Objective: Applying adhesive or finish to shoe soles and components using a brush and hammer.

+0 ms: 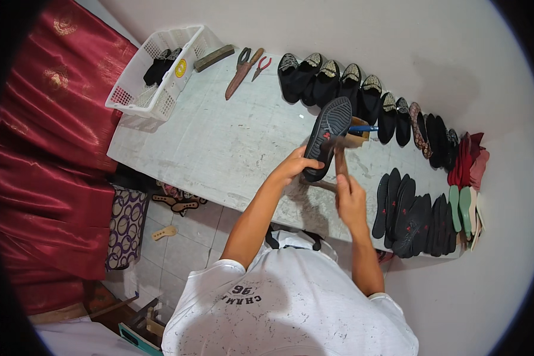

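My left hand (pixel 295 165) grips a black shoe (pixel 331 124) near one end, its ridged sole with a small red mark turned up toward me. My right hand (pixel 350 199) is closed round the wooden handle of a hammer (pixel 342 163). Its head is smeared by motion and lies close to the sole's right edge; I cannot tell if they touch. Just behind, partly hidden, stands a yellowish container (pixel 359 139) with a blue-handled tool (pixel 363 128) across it. A brownish bar (pixel 319 186) shows on the table below the shoe.
Black flats (pixel 328 83) with patterned toes line the table's (pixel 178 139) wall side. Black soles (pixel 412 222) and green soles (pixel 460 207) stand at right, near red cloth (pixel 466 160). At far left are a white basket (pixel 166 95), block (pixel 214 58), sheathed knife (pixel 243 74) and pliers (pixel 261 68).
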